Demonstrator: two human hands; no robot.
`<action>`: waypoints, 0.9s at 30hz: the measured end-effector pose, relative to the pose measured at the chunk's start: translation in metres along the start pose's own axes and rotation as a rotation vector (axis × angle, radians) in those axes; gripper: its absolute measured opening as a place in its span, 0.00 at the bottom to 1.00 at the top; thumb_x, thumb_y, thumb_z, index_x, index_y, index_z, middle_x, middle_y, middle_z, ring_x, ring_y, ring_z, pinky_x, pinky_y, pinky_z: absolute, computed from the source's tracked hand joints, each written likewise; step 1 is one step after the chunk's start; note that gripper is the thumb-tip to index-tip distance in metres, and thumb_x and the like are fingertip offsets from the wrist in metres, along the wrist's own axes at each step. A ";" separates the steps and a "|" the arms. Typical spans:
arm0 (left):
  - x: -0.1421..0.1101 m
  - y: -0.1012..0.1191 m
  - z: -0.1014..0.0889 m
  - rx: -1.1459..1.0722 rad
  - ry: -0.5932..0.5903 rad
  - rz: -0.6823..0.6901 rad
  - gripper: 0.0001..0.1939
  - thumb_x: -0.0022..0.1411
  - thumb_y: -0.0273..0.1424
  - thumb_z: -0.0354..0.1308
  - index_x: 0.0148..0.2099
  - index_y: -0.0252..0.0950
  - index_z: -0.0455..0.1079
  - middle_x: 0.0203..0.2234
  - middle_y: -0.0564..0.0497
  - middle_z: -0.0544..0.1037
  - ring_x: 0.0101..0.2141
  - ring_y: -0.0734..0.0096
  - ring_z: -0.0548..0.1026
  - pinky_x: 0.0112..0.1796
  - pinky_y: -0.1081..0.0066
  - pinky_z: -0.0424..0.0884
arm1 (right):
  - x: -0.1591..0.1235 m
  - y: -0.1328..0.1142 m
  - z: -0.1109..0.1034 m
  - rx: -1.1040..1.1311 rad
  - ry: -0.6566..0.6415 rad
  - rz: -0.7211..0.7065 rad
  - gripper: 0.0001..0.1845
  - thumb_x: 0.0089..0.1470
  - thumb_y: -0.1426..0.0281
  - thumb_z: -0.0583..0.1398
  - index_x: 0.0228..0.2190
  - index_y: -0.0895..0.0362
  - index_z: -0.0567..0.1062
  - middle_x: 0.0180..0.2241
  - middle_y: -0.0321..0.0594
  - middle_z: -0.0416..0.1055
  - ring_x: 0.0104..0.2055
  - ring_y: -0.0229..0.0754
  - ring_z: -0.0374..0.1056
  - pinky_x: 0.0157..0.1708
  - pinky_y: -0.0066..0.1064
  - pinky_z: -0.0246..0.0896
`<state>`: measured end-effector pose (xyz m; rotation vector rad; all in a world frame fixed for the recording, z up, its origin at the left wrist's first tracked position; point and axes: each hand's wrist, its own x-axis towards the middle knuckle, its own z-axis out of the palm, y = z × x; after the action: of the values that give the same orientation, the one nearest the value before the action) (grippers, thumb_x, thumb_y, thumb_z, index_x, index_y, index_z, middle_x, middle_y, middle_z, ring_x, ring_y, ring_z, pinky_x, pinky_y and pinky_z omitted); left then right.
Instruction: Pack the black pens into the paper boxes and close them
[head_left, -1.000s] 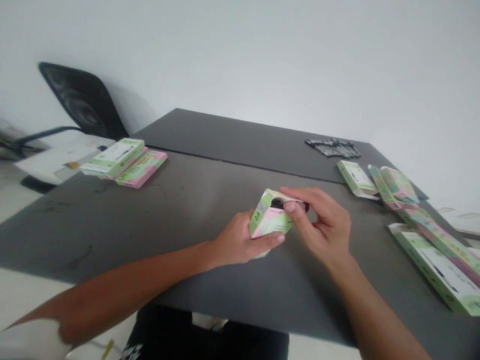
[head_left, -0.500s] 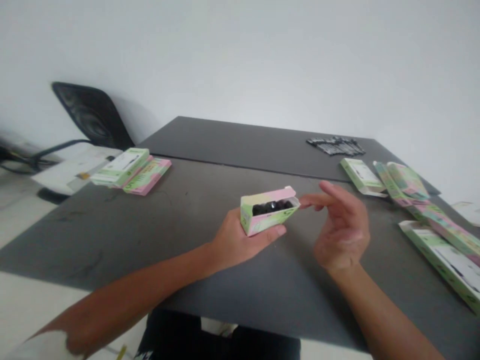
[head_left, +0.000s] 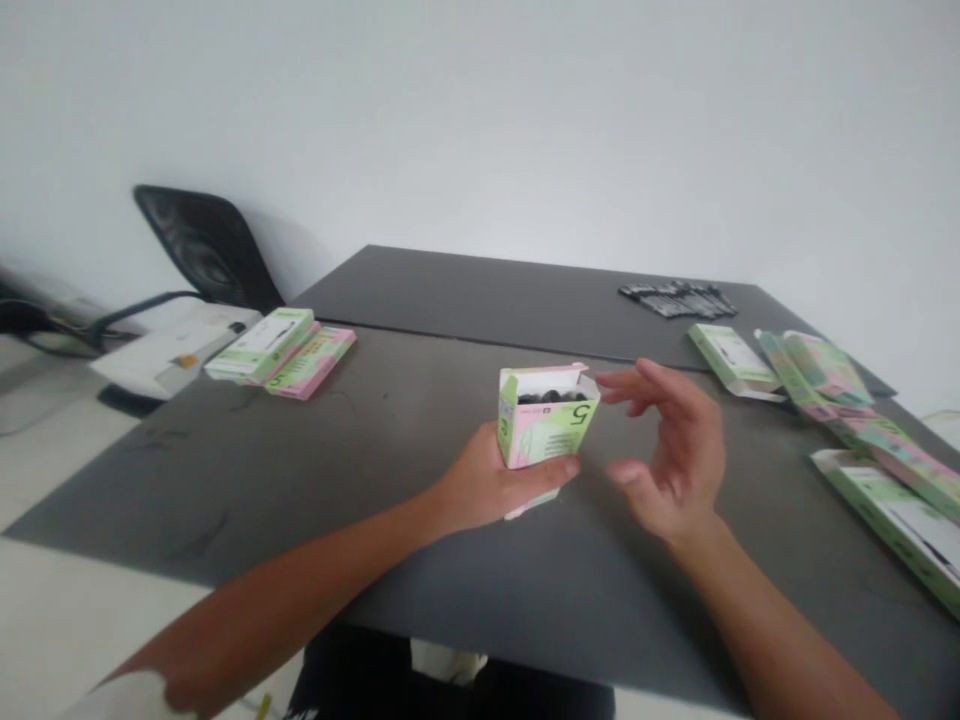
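My left hand (head_left: 499, 480) is wrapped round a small green and pink cardboard box (head_left: 551, 435), held upright above the table's near part. The box's top end is open, and several round black ends (head_left: 553, 397) of the things inside show below its rim. A "5" is printed upside down on its front. Just to the right, my right hand (head_left: 671, 445) has its fingers apart and nothing in it. Its fingertips are close to the box's right top corner; whether they touch it I cannot tell.
Closed-looking boxes (head_left: 311, 362) lie at the table's left edge. On the right are more boxes (head_left: 735, 360), some flattened cartons (head_left: 825, 370) and a long box (head_left: 892, 510). Black pens or similar slim sticks (head_left: 679, 298) lie at the back right. A black chair (head_left: 206, 245) stands behind left.
My right hand has let go of the box's top and drawn off to the right, its fingers spreading. My left hand has tilted the box more upright, its open end showing.
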<state>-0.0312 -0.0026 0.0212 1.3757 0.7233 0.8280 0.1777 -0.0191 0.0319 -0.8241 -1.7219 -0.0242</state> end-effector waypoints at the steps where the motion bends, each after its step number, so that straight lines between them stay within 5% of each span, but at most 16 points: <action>1: 0.000 -0.002 0.001 -0.040 -0.050 -0.029 0.20 0.62 0.42 0.74 0.50 0.36 0.80 0.40 0.48 0.86 0.39 0.62 0.82 0.41 0.66 0.78 | 0.002 -0.003 0.000 0.017 -0.021 0.000 0.41 0.61 0.50 0.66 0.69 0.48 0.65 0.52 0.50 0.80 0.44 0.52 0.79 0.38 0.44 0.71; 8: -0.001 -0.015 0.004 -0.130 -0.251 -0.179 0.18 0.58 0.39 0.77 0.44 0.34 0.79 0.35 0.49 0.83 0.35 0.66 0.80 0.37 0.68 0.76 | 0.016 -0.020 -0.005 0.021 -0.054 0.218 0.20 0.65 0.61 0.67 0.57 0.47 0.81 0.48 0.43 0.80 0.43 0.43 0.76 0.39 0.37 0.73; 11: -0.002 -0.019 0.003 -0.115 -0.304 -0.240 0.19 0.56 0.38 0.78 0.45 0.34 0.80 0.35 0.48 0.85 0.34 0.65 0.82 0.37 0.66 0.78 | 0.022 -0.026 -0.008 0.068 -0.143 0.337 0.17 0.67 0.58 0.65 0.55 0.46 0.83 0.46 0.41 0.83 0.41 0.42 0.79 0.38 0.35 0.75; 15: -0.003 -0.020 0.004 -0.173 -0.333 -0.340 0.19 0.54 0.39 0.80 0.41 0.33 0.81 0.32 0.47 0.85 0.31 0.66 0.82 0.34 0.68 0.79 | 0.020 -0.028 -0.007 0.116 -0.261 0.454 0.13 0.67 0.58 0.65 0.48 0.47 0.87 0.38 0.38 0.86 0.31 0.39 0.78 0.23 0.26 0.66; 19: -0.003 -0.010 0.006 -0.343 -0.263 -0.413 0.24 0.53 0.44 0.80 0.43 0.32 0.79 0.33 0.44 0.85 0.31 0.63 0.84 0.33 0.66 0.82 | 0.014 -0.022 -0.002 0.128 -0.295 0.471 0.18 0.69 0.59 0.63 0.57 0.46 0.82 0.45 0.36 0.86 0.27 0.34 0.75 0.20 0.23 0.64; 23: 0.000 -0.002 0.008 -0.424 -0.260 -0.342 0.30 0.55 0.45 0.80 0.50 0.33 0.74 0.35 0.44 0.84 0.33 0.62 0.85 0.36 0.64 0.82 | 0.012 -0.019 0.000 0.075 -0.317 0.332 0.23 0.67 0.62 0.65 0.62 0.47 0.78 0.49 0.37 0.85 0.26 0.31 0.74 0.23 0.23 0.67; 27: -0.007 -0.006 0.009 -0.266 -0.160 -0.105 0.31 0.62 0.46 0.75 0.57 0.38 0.66 0.40 0.46 0.82 0.37 0.62 0.84 0.39 0.64 0.82 | 0.013 -0.026 -0.002 0.000 -0.267 0.235 0.21 0.66 0.64 0.67 0.59 0.46 0.79 0.47 0.37 0.86 0.28 0.34 0.77 0.28 0.25 0.72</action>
<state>-0.0267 -0.0137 0.0162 1.1403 0.5358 0.6949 0.1644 -0.0325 0.0537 -1.0621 -1.8609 0.2551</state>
